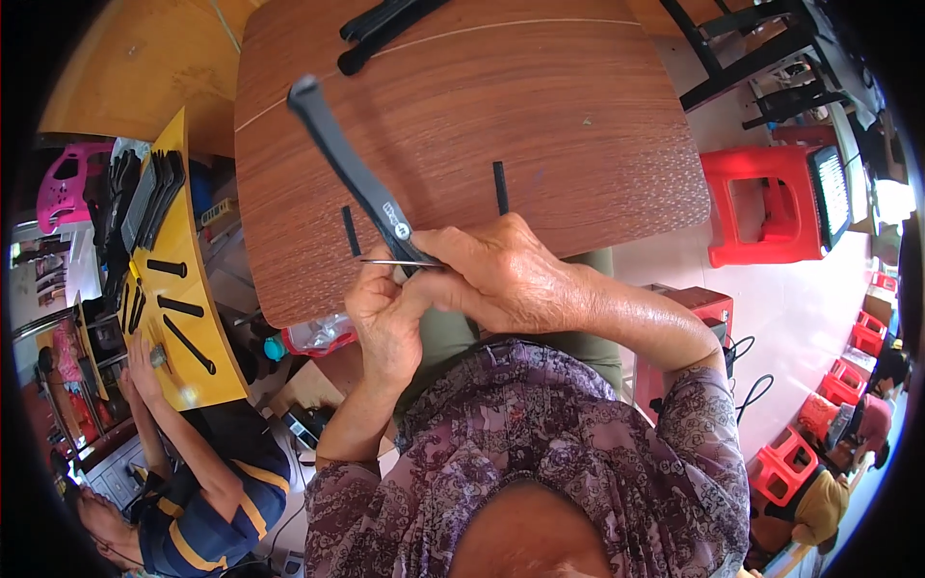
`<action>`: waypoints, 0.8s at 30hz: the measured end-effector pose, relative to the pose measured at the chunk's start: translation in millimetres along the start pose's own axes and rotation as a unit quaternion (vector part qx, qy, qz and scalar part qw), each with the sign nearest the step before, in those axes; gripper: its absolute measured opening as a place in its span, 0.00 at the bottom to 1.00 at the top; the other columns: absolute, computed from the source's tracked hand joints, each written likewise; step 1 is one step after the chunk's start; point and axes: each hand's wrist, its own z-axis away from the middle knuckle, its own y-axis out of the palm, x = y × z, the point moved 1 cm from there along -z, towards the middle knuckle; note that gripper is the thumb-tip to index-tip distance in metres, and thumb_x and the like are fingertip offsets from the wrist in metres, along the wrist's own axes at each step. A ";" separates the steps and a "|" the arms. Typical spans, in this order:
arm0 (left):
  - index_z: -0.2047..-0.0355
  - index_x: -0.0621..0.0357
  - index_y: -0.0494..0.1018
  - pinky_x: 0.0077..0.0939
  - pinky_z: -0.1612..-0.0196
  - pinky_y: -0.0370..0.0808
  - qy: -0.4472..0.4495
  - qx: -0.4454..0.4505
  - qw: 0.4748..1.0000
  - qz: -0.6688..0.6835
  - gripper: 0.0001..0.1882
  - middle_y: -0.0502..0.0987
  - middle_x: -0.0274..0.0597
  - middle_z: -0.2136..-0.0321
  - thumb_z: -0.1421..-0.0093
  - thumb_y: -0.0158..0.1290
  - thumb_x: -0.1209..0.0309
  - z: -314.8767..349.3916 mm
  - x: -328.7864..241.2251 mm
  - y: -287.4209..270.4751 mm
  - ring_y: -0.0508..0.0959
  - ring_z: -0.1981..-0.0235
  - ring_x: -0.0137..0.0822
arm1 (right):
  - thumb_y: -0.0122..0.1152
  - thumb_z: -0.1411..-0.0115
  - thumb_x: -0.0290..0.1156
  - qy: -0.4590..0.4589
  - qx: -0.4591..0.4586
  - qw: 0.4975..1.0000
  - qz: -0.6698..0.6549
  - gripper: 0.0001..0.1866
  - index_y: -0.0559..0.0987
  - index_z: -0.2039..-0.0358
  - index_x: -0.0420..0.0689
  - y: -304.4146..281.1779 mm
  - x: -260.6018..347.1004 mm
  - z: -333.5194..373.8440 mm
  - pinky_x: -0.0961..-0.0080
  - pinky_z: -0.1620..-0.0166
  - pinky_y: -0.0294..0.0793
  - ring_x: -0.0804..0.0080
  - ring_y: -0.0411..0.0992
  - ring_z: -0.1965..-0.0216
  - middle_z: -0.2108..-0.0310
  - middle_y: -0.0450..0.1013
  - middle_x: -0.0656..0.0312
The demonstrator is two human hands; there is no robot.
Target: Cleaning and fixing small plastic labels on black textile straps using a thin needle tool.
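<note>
A long dark grey strap-like piece (347, 164) with a rounded end and small white marks slants up and left above the wooden table. Its lower end runs in between my two hands. My right hand (496, 275) is closed, with the thumb and fingers pinched at that lower end. Just below and to the left, my left hand (387, 323) is closed against it too, fingers curled. A thin, shiny metal piece (390, 262) lies crosswise at the fingertips; its kind and which hand bears it are unclear. Short black strips (351, 231) (500, 188) lie on the tabletop on either side.
More black straps (385, 34) lie at the brown table's (578, 116) far edge. At left, a co-worker's hands (145, 371) are over a yellow table (217, 337) with several black pieces. A red stool (737, 217) stands at right, a red box (699, 306) below it.
</note>
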 end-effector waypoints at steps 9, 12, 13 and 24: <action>0.66 0.71 0.71 0.22 0.73 0.74 -0.147 -0.021 0.986 0.080 0.13 0.76 0.45 0.75 0.54 0.45 0.86 -11.5 -15.4 -7.4 0.76 0.79 0.35 | 0.58 0.55 0.23 -0.063 -0.016 0.997 0.052 0.12 0.68 0.69 0.34 4.1 10.6 5.3 0.65 0.82 0.68 0.57 0.71 0.82 0.83 0.68 0.55; 0.65 0.71 0.71 0.24 0.75 0.74 -0.183 -0.013 0.979 0.085 0.14 0.75 0.46 0.76 0.55 0.46 0.85 -12.9 -15.9 -4.9 0.76 0.80 0.37 | 0.56 0.57 0.22 -0.094 -0.031 0.993 0.070 0.09 0.67 0.74 0.37 3.6 9.6 7.4 0.66 0.82 0.68 0.59 0.70 0.83 0.83 0.67 0.56; 0.65 0.71 0.70 0.25 0.76 0.74 -0.191 -0.006 0.978 0.085 0.15 0.75 0.46 0.76 0.56 0.47 0.85 -13.6 -16.0 -3.7 0.76 0.80 0.37 | 0.56 0.57 0.21 -0.091 -0.039 0.993 0.062 0.07 0.67 0.77 0.38 3.5 8.9 7.8 0.66 0.82 0.68 0.59 0.70 0.83 0.83 0.66 0.57; 0.68 0.64 0.63 0.22 0.91 0.52 -0.295 0.000 0.952 0.086 0.17 0.72 0.49 0.80 0.62 0.44 0.88 -23.4 -3.3 -23.9 0.63 0.92 0.30 | 0.60 0.49 0.23 0.054 -0.184 0.981 0.001 0.05 0.72 0.73 0.40 -34.1 0.8 9.4 0.81 0.78 0.69 0.73 0.71 0.82 0.82 0.70 0.60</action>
